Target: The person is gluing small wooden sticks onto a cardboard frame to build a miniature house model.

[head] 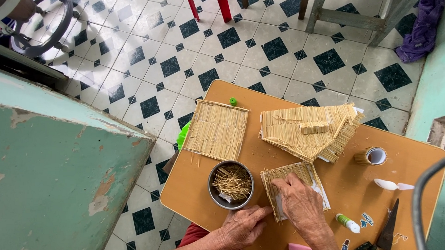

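Right hand (301,204) flat, fingers spread, pressing stick panel (294,189); left hand (243,227) loosely curled, empty, steadying its edge (keep pressure even, sticks aligned) on table (418,161).

A single head-worn camera looks steeply down, from close above and slightly behind the person's own arms. The worktop (230,199) fills the lower right, its near edge at six o'clock, where both hands enter the frame. The tiled floor (150,63) spreads toward twelve o'clock and a green wall (53,183) crowds nine o'clock. No second view shares the scene.
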